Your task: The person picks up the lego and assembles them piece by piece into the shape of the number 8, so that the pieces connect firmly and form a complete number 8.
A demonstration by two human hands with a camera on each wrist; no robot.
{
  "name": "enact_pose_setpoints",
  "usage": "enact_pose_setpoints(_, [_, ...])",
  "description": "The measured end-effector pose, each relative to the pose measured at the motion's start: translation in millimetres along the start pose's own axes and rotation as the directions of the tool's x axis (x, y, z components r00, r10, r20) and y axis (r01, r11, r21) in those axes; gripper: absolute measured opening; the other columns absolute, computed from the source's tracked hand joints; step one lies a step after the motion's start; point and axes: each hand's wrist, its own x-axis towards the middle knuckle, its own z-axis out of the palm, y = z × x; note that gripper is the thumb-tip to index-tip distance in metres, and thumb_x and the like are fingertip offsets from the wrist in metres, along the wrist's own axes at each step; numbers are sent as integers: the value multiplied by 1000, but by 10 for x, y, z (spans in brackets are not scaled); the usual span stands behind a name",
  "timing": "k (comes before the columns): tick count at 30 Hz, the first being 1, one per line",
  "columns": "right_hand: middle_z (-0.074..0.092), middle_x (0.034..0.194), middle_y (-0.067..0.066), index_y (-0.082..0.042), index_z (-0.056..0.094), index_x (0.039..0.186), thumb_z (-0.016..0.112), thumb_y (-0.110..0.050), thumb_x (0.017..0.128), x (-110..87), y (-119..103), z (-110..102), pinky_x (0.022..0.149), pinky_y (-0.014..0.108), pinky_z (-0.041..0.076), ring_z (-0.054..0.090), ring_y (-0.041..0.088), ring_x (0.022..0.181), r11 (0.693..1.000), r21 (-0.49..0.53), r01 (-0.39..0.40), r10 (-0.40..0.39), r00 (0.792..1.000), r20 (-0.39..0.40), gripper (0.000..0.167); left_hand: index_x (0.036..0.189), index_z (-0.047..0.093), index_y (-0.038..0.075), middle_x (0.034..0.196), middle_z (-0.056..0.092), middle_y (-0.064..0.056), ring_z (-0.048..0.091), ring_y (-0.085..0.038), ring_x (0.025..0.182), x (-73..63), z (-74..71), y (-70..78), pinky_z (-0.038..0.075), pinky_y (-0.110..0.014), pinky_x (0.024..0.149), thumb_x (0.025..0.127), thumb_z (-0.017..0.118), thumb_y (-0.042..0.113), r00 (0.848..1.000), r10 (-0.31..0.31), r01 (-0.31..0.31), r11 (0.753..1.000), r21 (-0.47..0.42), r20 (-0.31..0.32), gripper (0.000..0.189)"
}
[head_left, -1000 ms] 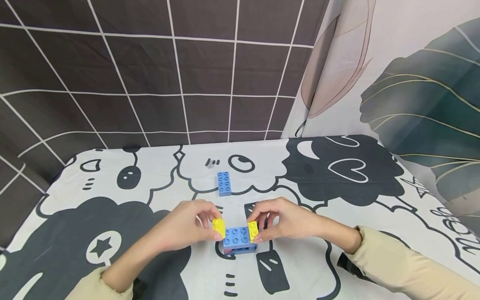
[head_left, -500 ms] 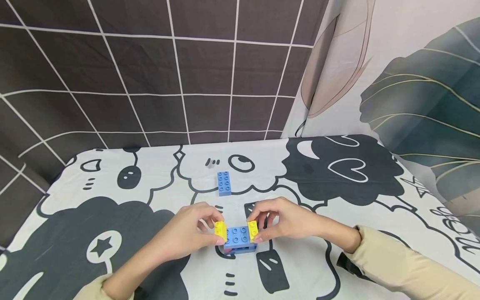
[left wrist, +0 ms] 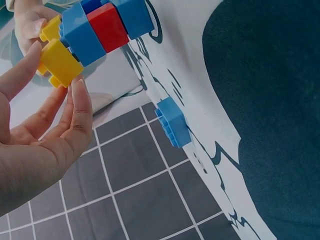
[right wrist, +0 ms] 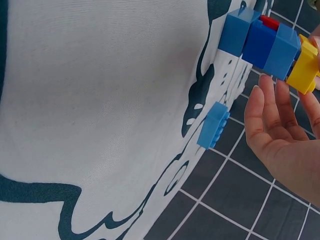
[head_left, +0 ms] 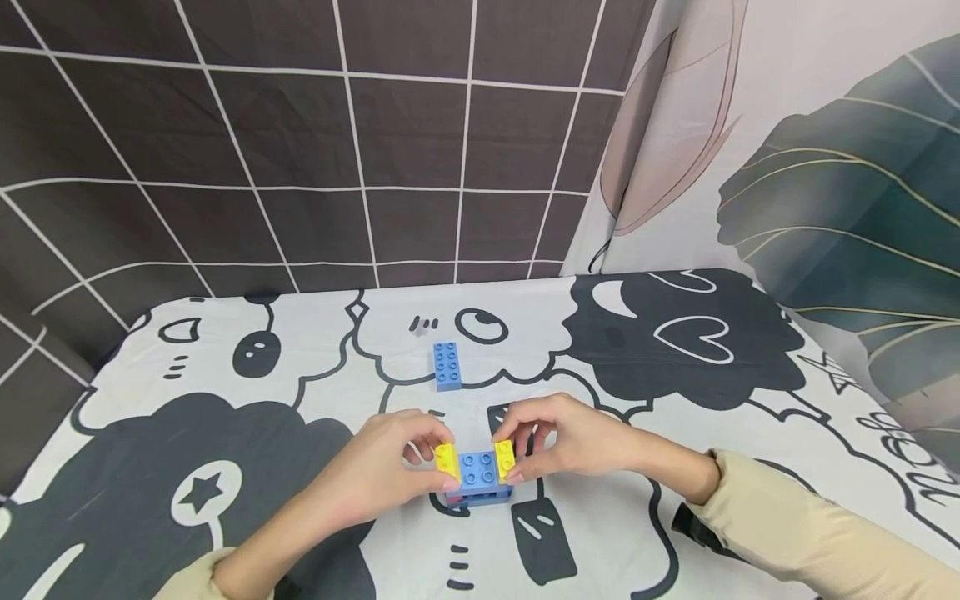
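Observation:
In the head view my left hand [head_left: 382, 467] pinches a small yellow brick [head_left: 447, 461] between thumb and fingers, at the left end of a stack's blue top brick [head_left: 477, 472]. My right hand [head_left: 573, 437] pinches a second yellow brick [head_left: 505, 460] at the right end. Blue studs show between the two. Lower in the stack, a red brick [left wrist: 107, 28] sits among blue ones in the left wrist view, and a darker blue brick [right wrist: 260, 44] shows in the right wrist view. Whether the left yellow brick is fully pressed down, I cannot tell.
A loose blue brick [head_left: 447, 367] lies studs up beyond the stack. The table is covered by a black-and-white cartoon cloth [head_left: 630, 517]. Behind it hangs a dark grid-patterned cloth [head_left: 300, 142], with a leaf-print curtain [head_left: 847, 208] at the right.
My left hand has moved slightly right, bringing its yellow brick from beside the stack's left edge onto the left end of the blue top. The right hand stays almost still.

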Motion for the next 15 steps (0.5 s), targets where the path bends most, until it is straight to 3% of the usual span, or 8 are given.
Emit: enact_pose_setpoints(15, [62,86,0,-5,63,97,75,-12,76,-3,10,0,65,28,51,60,10,72,1000,8,-22,22,1000,-3,25,91,67,10,79,55,8,53,-9,70,7,34,61,44,-22,60,65,82,20,999,-31,31,998,52,-7,31])
